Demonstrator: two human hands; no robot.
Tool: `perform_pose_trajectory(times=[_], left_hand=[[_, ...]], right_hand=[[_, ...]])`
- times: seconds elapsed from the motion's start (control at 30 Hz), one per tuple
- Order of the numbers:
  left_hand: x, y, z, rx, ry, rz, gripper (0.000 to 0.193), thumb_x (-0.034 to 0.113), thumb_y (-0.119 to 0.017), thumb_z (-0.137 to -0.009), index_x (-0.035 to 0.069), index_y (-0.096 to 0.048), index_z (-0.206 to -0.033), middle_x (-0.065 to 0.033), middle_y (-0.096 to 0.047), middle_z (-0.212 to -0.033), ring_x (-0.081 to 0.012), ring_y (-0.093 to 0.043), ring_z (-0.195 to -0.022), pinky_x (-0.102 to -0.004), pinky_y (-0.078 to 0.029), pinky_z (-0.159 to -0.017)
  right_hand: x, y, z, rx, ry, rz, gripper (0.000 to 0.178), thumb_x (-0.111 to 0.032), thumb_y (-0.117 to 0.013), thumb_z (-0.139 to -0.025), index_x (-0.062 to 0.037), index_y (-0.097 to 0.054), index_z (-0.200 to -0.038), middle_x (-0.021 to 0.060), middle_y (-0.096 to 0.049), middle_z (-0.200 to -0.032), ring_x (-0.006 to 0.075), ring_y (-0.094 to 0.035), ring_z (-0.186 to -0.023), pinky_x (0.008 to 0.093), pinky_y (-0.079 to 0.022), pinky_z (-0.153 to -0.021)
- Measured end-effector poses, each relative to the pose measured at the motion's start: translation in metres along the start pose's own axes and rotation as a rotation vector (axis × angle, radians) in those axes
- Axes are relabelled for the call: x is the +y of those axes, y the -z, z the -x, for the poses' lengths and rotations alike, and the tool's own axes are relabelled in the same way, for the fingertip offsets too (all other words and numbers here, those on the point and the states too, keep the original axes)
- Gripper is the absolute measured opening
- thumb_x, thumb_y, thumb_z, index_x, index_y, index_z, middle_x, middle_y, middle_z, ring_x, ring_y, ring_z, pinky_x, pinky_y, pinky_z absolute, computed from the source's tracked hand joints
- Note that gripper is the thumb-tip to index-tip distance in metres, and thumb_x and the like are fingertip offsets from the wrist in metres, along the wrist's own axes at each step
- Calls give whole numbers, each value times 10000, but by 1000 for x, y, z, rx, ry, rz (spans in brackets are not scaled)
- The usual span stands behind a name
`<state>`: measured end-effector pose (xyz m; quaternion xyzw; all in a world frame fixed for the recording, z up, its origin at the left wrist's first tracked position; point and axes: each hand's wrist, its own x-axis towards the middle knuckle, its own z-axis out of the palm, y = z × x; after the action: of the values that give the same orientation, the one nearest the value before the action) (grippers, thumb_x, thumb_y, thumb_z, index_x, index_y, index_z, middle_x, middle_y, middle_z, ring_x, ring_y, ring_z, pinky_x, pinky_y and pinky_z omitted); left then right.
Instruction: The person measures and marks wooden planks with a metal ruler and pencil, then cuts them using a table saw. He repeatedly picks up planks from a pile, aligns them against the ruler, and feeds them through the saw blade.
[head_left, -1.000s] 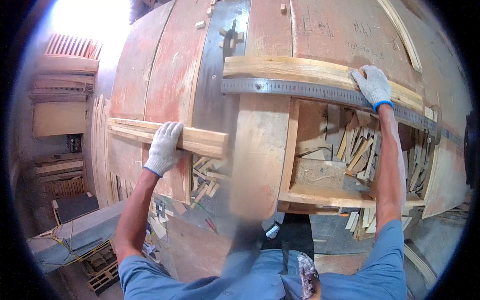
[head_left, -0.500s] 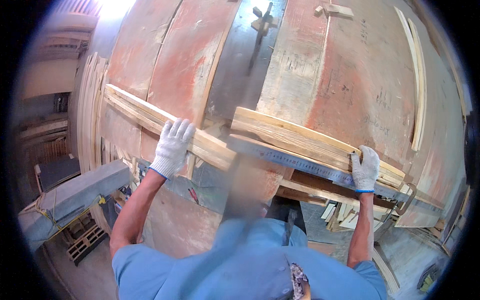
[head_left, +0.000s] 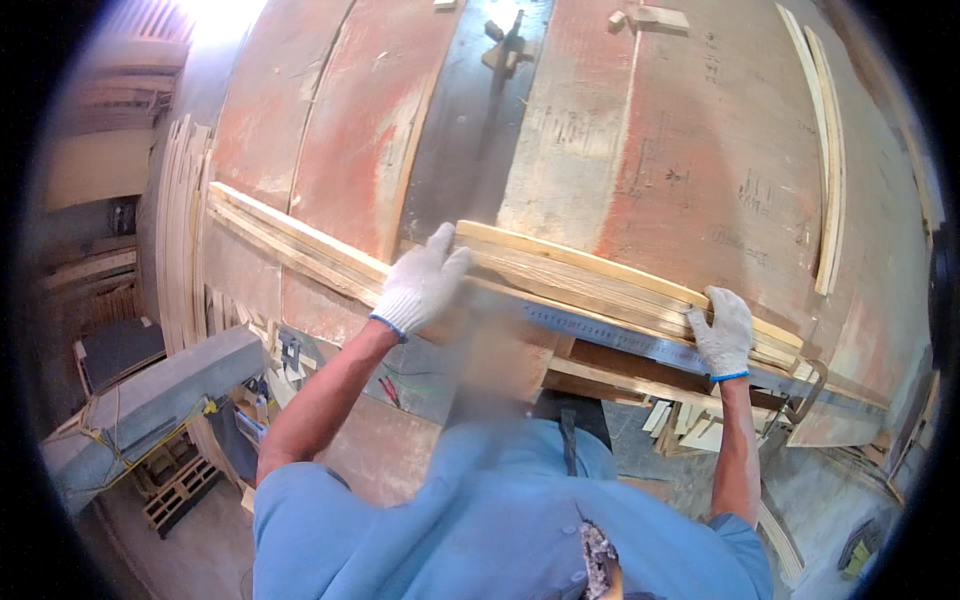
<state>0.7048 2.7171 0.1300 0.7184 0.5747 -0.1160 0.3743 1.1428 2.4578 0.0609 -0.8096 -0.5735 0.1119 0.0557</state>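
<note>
A stack of light wooden strips (head_left: 580,278) lies at the front of the bench, with a marked steel ruler (head_left: 610,332) along its near side. My right hand (head_left: 722,335), in a white knitted glove, is closed over the stack toward its right end, thumb on the near side. My left hand (head_left: 425,285), gloved alike, lies at the stack's left end with its fingers stretched out over the wood. Another pair of long strips (head_left: 300,245) runs left from under that hand. A blurred patch hides part of the wood just right of my left hand.
Stained boards (head_left: 680,150) cover the bench, split by a dark metal strip (head_left: 460,130). Two thin strips (head_left: 828,170) lie at the far right. A C-shaped clamp (head_left: 808,392) sits at the right front edge. A grey beam (head_left: 170,390) stands at the left; red-handled pliers (head_left: 389,391) lie below.
My left hand has slid right along the left strips to the left end of the stack. My right hand keeps its grip on the stack, almost unmoved.
</note>
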Motion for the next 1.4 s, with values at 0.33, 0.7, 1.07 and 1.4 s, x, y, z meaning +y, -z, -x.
perform_pose_trajectory(times=[0.33,0.7,1.07,1.4], left_hand=[[6,-27,-47,320,-56,683,629,257,-626,-1058,-60,-468,-1579,-278,-553,-1566,-388,-545,-1450,-410,-397,-1235],[97,-111,-12,403,-707,-73,365,172,-644,-1005,48,-654,-1349,-176,-704,-1113,-395,-658,-1093,-553,-477,-1114],[116,-110,-19,402,-636,-152,200,187,-633,-986,82,-676,-1150,-130,-679,-966,-366,-642,-961,-504,-508,-884],[116,-108,-9,365,-517,-211,245,220,-661,-958,99,-675,-1170,-129,-667,-949,-367,-644,-942,-505,-515,-886]], right_hand=[[20,41,-17,-114,168,132,985,-480,-905,-716,-9,-512,-1486,203,-590,-1445,386,-550,-1323,512,-404,-1176],[45,33,-40,-111,168,18,978,-463,-985,-598,-30,-584,-1378,190,-646,-1273,398,-615,-1214,514,-480,-1077],[69,172,-119,157,-280,-229,828,-526,-898,-715,5,-633,-1292,263,-679,-1248,459,-629,-1202,532,-514,-996],[303,114,-324,115,-384,130,858,-632,-631,-973,-35,-523,-1579,249,-491,-1639,426,-418,-1545,474,-343,-1275]])
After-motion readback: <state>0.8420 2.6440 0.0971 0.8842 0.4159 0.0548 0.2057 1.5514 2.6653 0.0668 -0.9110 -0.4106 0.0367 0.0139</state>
